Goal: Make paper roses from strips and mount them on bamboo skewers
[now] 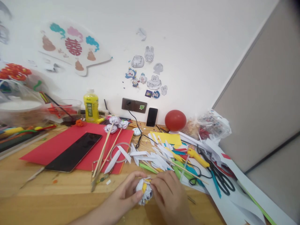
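A small crumpled ball of white paper strips with yellow bits (145, 194) is held between my two hands, low in the middle of the view. My left hand (127, 192) grips its left side, thumb in front and fingers behind. On the other side, the fingers of my right hand (170, 190) are pinched against the ball's edge; whether they hold a separate strip there is hidden. Just beyond lie loose folded white paper strips (142, 153). Left of them, wooden sticks topped with white paper flowers (114, 121) rest on red paper (58, 137).
A dark tablet (75, 151) lies on the red paper. To the right are a yellow glue gun (198, 157) with a cord and black-handled scissors (223, 179). A yellow bottle (91, 106), a phone (152, 117) and a red balloon (175, 120) stand along the wall.
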`<state>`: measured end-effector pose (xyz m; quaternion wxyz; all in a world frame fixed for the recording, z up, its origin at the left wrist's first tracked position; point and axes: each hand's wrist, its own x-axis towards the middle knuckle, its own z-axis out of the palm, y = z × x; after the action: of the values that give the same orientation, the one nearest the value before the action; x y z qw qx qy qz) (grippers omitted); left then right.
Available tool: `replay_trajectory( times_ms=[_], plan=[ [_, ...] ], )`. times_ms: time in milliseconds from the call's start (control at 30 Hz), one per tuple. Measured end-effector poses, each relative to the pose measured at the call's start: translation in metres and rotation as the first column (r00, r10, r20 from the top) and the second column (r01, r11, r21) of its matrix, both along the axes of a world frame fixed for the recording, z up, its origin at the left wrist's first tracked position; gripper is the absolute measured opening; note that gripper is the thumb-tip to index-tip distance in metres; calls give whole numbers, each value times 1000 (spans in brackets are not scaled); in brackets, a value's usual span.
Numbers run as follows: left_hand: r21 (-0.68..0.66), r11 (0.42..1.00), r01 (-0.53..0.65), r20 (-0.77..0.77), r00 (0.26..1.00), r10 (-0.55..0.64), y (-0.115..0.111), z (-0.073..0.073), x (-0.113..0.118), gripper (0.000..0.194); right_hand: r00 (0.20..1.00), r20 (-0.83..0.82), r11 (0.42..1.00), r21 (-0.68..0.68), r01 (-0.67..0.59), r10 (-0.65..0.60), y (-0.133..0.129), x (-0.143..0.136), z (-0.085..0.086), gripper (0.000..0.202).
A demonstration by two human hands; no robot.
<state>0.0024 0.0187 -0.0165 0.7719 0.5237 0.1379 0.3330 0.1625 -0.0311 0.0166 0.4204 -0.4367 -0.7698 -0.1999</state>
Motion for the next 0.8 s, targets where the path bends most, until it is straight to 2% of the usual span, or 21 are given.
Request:
replay_trajectory(
  times_ms=[233,333,467,533,600,733,800],
  plan=[
    [6,1000,15,4,1000,-15,1,-3,0,34,999,21,997,-59,-42,43,-1,3,-2,19],
    [14,999,36,35,999,-37,0,-4,0,32,995,31,983,-160,-91,97,0,6,3,21],
    [37,997,64,62,996,-66,-1,-2,2,30,984,-86,912,-371,-176,155,1,13,8,22],
    [50,996,79,66,994,-82,0,0,3,30,975,-149,874,-435,-215,165,1,15,8,20],
    [55,996,67,64,995,-71,1,0,3,31,964,-218,869,-434,-238,155,2,14,5,19],
    [45,998,38,54,998,-41,3,-2,3,29,931,-333,895,-353,-272,151,3,9,-3,20],
    [51,998,39,53,998,-42,2,-3,2,28,918,-371,884,-371,-284,139,4,7,-7,20]
  ],
)
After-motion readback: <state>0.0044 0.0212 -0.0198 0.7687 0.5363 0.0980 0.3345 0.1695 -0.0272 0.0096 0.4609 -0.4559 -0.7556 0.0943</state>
